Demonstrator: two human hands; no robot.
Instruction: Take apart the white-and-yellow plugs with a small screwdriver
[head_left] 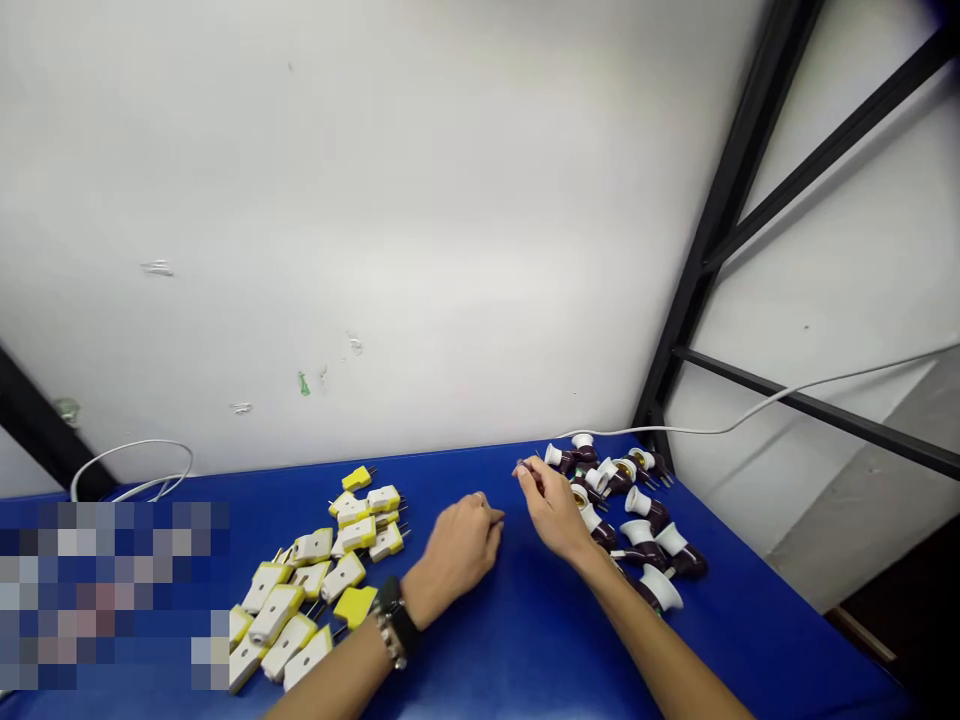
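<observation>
My left hand, with a dark watch and a bracelet at the wrist, is low over the blue table. Its fingers are curled inward, and whatever they hold, if anything, is hidden. To its right, my right hand is raised a little, thumb and fingers pinched together. A tiny purplish spot shows at those fingertips, too small to name. Just beyond the right hand lies a heap of dark maroon and white bulb sockets with plug pins. Left of the left hand, several white and yellow electrical plugs lie in a pile.
A blue cover spans the table, which meets a white wall. Black metal frame bars rise at the right. One pale cable runs along the right side, another white cable loops at the left. The lower left is pixelated.
</observation>
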